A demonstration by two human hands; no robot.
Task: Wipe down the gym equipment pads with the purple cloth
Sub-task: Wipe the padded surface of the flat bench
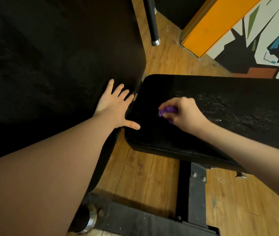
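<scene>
Bunching the purple cloth (167, 111) in your right hand (183, 113), you have the fingers curled tight around it and pressed to the seat pad (195, 133) close to its left end, so the wad can scrub under pressure. Your left hand (116, 106) lies flat with fingers spread apart on the lower edge of the back pad (58, 57), thumb reaching onto the seat pad's near left corner, probably to brace you while you lean in. Toward the seat pad's right end the surface glistens with wet streaks, which suggests that part is done and this left end remains. The back pad looks dry.
</scene>
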